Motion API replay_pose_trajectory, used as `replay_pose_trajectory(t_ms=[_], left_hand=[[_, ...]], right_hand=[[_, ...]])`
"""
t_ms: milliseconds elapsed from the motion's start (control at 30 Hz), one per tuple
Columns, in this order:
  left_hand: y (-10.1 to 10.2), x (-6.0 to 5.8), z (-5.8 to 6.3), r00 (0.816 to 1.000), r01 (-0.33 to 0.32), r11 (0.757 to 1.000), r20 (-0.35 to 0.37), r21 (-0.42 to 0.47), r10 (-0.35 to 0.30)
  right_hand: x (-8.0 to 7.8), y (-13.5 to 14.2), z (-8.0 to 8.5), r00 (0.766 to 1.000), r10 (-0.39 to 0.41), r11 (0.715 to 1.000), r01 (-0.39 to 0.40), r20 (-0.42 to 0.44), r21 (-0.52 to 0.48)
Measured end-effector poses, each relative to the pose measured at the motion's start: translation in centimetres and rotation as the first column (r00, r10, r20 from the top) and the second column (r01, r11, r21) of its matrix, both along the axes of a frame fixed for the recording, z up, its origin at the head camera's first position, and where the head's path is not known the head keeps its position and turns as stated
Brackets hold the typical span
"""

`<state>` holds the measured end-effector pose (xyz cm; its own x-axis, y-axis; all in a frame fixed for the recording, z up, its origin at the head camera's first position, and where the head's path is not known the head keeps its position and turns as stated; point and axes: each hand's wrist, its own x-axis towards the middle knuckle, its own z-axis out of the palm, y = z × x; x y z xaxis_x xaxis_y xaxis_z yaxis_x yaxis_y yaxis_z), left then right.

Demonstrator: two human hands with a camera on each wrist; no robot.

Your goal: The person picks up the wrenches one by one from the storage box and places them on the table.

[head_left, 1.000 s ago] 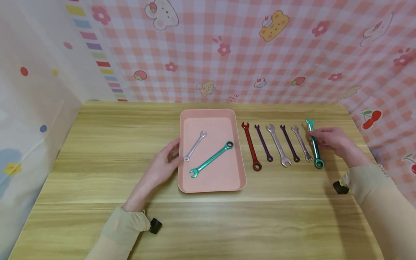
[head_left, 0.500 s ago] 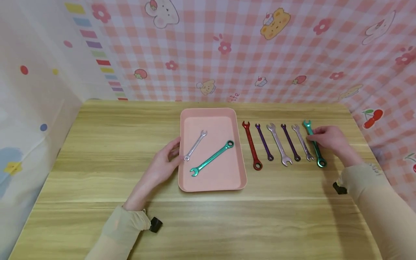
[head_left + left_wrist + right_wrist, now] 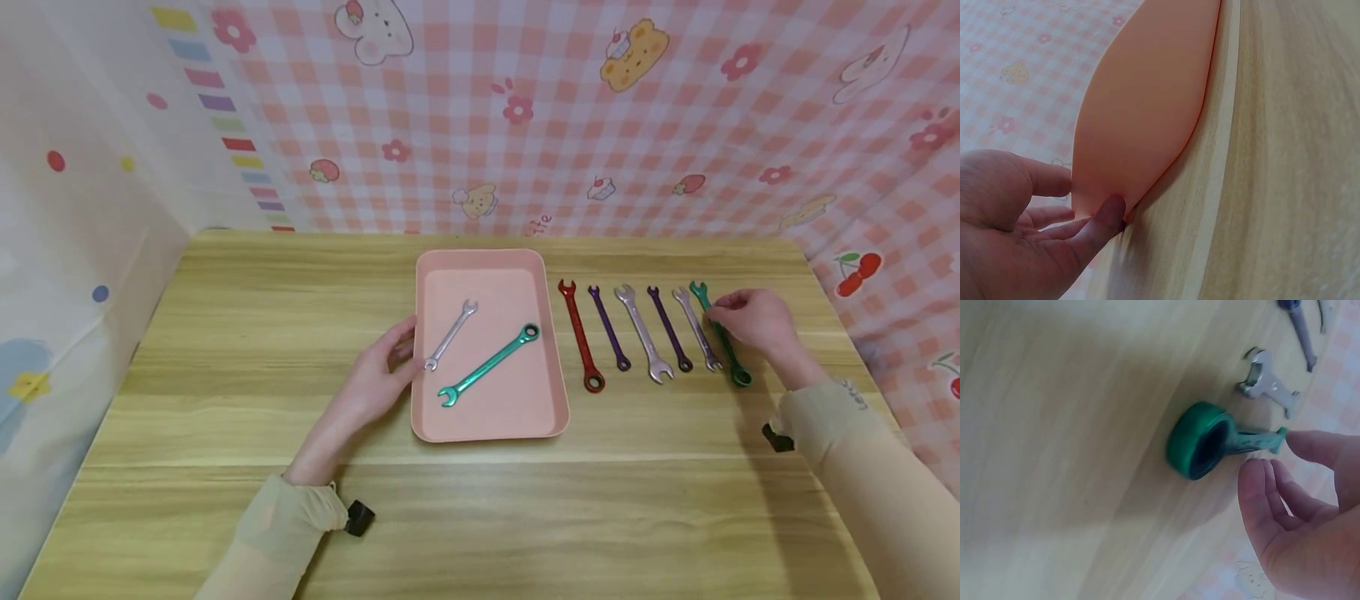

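My left hand (image 3: 378,375) holds the left edge of a pink tray (image 3: 491,429), its fingers against the outer wall (image 3: 1141,94). Inside the tray lie a small silver open-end wrench (image 3: 452,335) and a green combination wrench (image 3: 487,367). My right hand (image 3: 757,325) pinches the shaft of a second green combination wrench (image 3: 726,343) at the right end of a row. Its ring end (image 3: 1200,440) points toward me in the right wrist view; the fingers cover part of the shaft. A small silver wrench (image 3: 696,327) lies just left of it.
Continuing the row leftward are a purple wrench (image 3: 670,327), a larger silver wrench (image 3: 643,333), another purple wrench (image 3: 609,327) and a red wrench (image 3: 580,336) close to the tray's right wall. Behind the wooden table (image 3: 480,517) hangs a pink checked cloth (image 3: 450,100).
The right hand has shifted slightly left with the green wrench, whose open end has swung left toward the small silver wrench. The left hand and the tray stay in place.
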<state>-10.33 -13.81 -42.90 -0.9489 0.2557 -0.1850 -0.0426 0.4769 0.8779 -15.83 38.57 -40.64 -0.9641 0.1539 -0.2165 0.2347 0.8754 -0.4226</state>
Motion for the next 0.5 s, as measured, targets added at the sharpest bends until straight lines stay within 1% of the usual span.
replay_pose_trajectory(t_ms=[133,233,367,500], left_hand=[[0.1,0.0,0.1,1.0,0.0,1.0,0.013,0.003,0.0],[0.1,0.0,0.2,1.0,-0.005,1.0,0.022,0.0,0.005],[0.1,0.1,0.2,1.0,-0.012,1.0,0.025,0.005,0.012],[0.2,0.1,0.2,1.0,-0.013,1.0,0.029,0.014,0.013]], right_hand=[[0.3,-1.2,0.7,0.999,-0.032,0.999,0.032,-0.022,-0.021],[0.3,-2.8,1.4,0.999,-0.032,0.998,0.03,-0.042,-0.049],[0.3,-6.1,2.6,0.997,0.024,0.994,-0.031,-0.07,-0.105],[0.6,-10.1,3.9,0.993,0.099,0.976,-0.11,-0.07,-0.187]])
